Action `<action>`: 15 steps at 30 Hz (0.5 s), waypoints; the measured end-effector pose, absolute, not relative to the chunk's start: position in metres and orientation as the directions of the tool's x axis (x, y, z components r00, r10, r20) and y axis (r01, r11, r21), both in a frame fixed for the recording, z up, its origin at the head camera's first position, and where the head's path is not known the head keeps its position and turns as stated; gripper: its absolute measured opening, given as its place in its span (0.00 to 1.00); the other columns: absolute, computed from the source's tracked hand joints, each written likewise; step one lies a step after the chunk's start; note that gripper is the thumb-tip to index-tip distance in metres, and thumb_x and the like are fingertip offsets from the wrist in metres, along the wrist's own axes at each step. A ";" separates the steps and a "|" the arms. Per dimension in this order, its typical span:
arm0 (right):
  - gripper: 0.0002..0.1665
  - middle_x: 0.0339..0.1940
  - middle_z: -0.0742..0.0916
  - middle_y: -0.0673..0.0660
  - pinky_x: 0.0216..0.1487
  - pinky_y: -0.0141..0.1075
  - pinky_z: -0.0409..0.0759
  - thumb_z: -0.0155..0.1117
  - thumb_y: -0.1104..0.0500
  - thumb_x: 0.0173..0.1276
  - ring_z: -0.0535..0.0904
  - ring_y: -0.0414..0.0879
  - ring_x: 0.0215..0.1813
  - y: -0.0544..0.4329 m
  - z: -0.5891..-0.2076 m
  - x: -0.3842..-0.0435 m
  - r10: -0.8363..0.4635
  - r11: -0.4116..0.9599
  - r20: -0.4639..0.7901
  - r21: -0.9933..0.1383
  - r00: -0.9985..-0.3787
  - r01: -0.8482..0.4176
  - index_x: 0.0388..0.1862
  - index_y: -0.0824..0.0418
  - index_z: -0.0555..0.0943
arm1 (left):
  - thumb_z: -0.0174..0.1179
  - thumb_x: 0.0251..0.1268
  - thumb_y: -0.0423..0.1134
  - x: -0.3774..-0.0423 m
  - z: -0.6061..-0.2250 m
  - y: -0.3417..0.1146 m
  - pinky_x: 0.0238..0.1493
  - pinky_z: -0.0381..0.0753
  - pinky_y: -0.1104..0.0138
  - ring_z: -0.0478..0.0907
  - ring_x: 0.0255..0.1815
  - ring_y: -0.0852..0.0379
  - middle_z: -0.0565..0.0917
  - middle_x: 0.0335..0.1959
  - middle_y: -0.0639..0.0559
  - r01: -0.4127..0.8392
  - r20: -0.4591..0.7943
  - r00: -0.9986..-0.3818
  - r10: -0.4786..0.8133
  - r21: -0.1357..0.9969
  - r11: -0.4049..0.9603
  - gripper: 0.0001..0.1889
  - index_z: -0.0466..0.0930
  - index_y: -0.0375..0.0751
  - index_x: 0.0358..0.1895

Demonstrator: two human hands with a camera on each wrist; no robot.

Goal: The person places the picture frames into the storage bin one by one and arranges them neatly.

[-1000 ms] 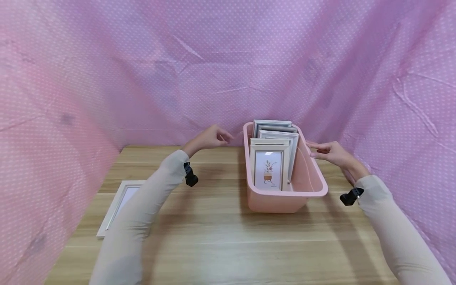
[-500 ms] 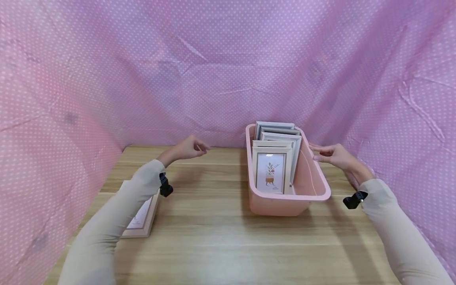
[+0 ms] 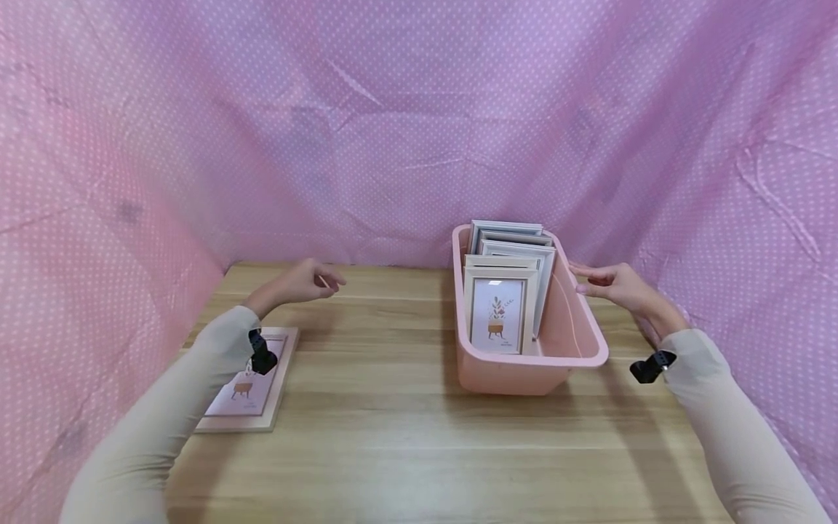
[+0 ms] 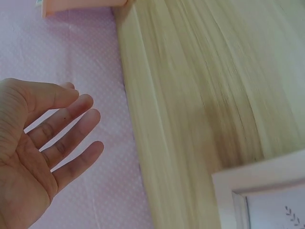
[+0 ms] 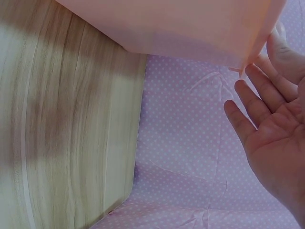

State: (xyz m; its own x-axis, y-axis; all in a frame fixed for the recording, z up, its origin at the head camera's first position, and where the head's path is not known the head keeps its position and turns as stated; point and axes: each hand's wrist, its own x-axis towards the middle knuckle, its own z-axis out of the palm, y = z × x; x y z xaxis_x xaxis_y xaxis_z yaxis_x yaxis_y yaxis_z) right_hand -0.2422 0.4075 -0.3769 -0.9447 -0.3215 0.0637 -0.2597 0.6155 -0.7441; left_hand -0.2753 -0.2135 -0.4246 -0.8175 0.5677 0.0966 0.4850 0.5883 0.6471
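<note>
My left hand (image 3: 302,282) hangs above the back left part of the wooden table, holding nothing, its fingers loosely bent in the left wrist view (image 4: 47,143). Below that wrist a cream picture frame (image 3: 278,397) lies flat, showing a potted-plant print; the left sleeve covers part of it. At the pink bin (image 3: 511,375), my right hand (image 3: 618,287) touches the rim's right side with thumb and fingertips. In the right wrist view the fingers of this hand (image 5: 271,114) look fairly straight. Several picture frames (image 3: 500,275) stand upright inside the bin, leaning one behind another.
The wooden table (image 3: 380,407) ends at the back against a pink polka-dot cloth (image 3: 340,167), which also rises at both sides. Each wrist carries a small black camera, such as the left wrist camera (image 3: 262,353). Inside the bin, the frames stand toward the left.
My left hand has moved left, away from the bin, to above the flat picture frame's far end. More of that frame's right side shows. The right hand has stayed at the bin's rim.
</note>
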 end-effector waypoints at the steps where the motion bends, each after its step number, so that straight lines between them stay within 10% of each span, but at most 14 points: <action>1: 0.30 0.69 0.73 0.64 0.59 0.14 0.72 0.69 0.62 0.70 0.71 0.14 0.57 0.407 -0.377 -0.242 -0.323 0.613 0.065 -0.746 -0.944 -0.261 0.67 0.72 0.73 | 0.62 0.63 0.23 -0.274 -0.425 -0.217 0.44 0.89 0.60 0.88 0.42 0.43 0.90 0.39 0.38 0.479 0.092 -0.821 0.564 0.649 0.591 0.12 0.87 0.29 0.49; 10: 0.34 0.73 0.72 0.56 0.61 0.16 0.71 0.70 0.53 0.71 0.71 0.34 0.70 0.408 -0.375 -0.241 -0.267 0.663 -0.039 -0.732 -0.963 -0.154 0.71 0.64 0.72 | 0.64 0.61 0.23 -0.260 -0.430 -0.244 0.45 0.89 0.60 0.87 0.44 0.42 0.88 0.46 0.31 0.432 0.021 -0.836 0.549 0.642 0.633 0.15 0.85 0.27 0.52; 15: 0.33 0.72 0.73 0.57 0.61 0.16 0.72 0.70 0.55 0.71 0.72 0.21 0.62 0.408 -0.374 -0.242 -0.273 0.649 -0.023 -0.743 -0.962 -0.166 0.70 0.65 0.72 | 0.68 0.62 0.27 -0.252 -0.438 -0.266 0.50 0.88 0.55 0.87 0.46 0.38 0.86 0.50 0.28 0.427 -0.018 -0.827 0.562 0.631 0.648 0.17 0.83 0.25 0.54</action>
State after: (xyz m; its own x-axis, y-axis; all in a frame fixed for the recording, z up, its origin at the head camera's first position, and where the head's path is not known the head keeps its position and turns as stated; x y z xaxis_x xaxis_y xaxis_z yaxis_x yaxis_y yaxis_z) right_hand -0.2421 0.4079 -0.3744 -0.9619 -0.2725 -0.0229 -0.1661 0.6486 -0.7428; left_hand -0.2519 -0.2663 -0.4383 -0.8266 0.5625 -0.0177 0.4274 0.6479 0.6305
